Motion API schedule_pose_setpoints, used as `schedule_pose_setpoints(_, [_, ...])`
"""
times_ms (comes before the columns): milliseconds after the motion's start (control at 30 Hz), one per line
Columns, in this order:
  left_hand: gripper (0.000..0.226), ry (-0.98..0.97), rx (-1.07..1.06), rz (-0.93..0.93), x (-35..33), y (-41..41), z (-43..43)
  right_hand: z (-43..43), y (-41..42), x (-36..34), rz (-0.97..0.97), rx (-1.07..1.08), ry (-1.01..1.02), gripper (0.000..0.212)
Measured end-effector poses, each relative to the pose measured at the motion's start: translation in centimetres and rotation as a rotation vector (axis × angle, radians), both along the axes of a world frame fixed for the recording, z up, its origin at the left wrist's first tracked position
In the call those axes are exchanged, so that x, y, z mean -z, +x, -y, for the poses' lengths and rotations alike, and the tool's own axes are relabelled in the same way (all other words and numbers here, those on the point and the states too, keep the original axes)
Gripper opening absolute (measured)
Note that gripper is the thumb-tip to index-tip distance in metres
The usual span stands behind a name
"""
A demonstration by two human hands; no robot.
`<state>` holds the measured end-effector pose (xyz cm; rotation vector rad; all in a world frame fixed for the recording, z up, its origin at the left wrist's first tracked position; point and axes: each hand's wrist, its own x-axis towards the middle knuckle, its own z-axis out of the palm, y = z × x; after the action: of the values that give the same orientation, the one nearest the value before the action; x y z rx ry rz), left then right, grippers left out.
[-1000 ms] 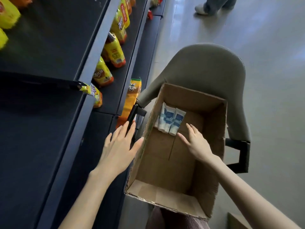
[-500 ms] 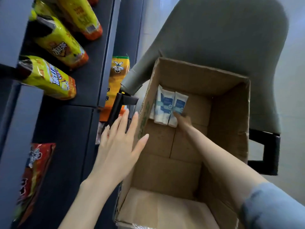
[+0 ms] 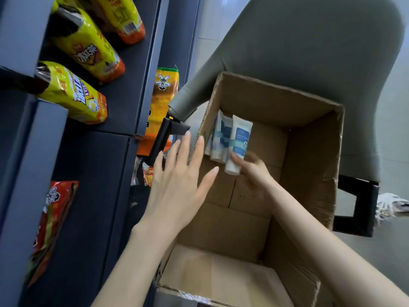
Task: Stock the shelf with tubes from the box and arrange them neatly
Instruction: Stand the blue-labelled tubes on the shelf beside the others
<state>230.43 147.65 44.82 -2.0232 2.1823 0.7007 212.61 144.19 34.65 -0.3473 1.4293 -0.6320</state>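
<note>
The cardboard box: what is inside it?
Inside the cardboard box, a few white-and-blue tubes lean in the far left corner; the right hand grips the nearest tube. Elsewhere, bare cardboard. The forearm covers part of the floor, and the exact tube count is unclear.

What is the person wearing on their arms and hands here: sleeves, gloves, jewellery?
Nothing visible. The left hand and right hand wear no gloves, and no ring, watch or bracelet shows. The left forearm and right forearm are uncovered to the frame edge, with no sleeve in view. Nails on the left fingers look unpainted.
</note>
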Motion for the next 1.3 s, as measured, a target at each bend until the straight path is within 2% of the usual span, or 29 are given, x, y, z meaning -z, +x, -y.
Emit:
schedule_pose_setpoints(167, [0.076, -0.035, 0.007, -0.047, -1.0, -1.7, 0.5, -4.1, 0.4, -6.2, 0.132, -0.104, -0.255, 0.051])
schedule_pose_setpoints(267, [0.079, -0.075, -0.036, -0.153, -1.7, -2.6, 0.7, -5.7, 1.3, -8.1, 0.167, -0.158, -0.356, 0.050])
schedule_pose_setpoints(333, [0.070, -0.065, -0.138, -0.314, -2.0, -3.0, 0.7, -6.2, 1.9, -8.5, 0.156, -0.160, -0.373, 0.052])
schedule_pose_setpoints(433, [0.051, 0.001, -0.365, -0.663, -2.1, -3.3, 0.3, -6.4, 2.4, -8.6, 0.142, -0.138, -0.382, 0.055])
schedule_pose_setpoints(500, [0.047, 0.001, -0.435, -0.760, -2.1, -3.2, 0.0, -6.6, 2.6, -8.6, 0.138, -0.139, -0.401, 0.054])
schedule_pose_setpoints(567, [0.044, 0.010, -0.464, -0.798, -1.8, -2.9, -0.2, -6.9, 2.8, -8.5, 0.138, -0.130, -0.412, 0.051])
schedule_pose_setpoints(700, [0.033, 0.149, -0.524, -0.911, -1.2, -2.5, -0.4, -7.6, 2.6, -8.0, 0.137, -0.098, -0.402, 0.050])
schedule_pose_setpoints(900, [0.029, 0.116, -0.569, -1.011, -1.4, -1.4, -0.4, -7.4, 2.3, -7.1, 0.145, -0.178, -0.384, 0.044])
schedule_pose_setpoints(1167, [0.031, 0.130, -0.667, -1.046, -1.9, 1.4, 0.9, -4.0, 0.5, -1.8, -0.122, -0.110, -0.224, 0.034])
schedule_pose_setpoints(1300, [0.033, 0.144, -0.692, -1.035, -1.3, 2.2, 0.9, -0.7, 0.3, 1.2, -0.263, -0.165, -0.206, 0.051])
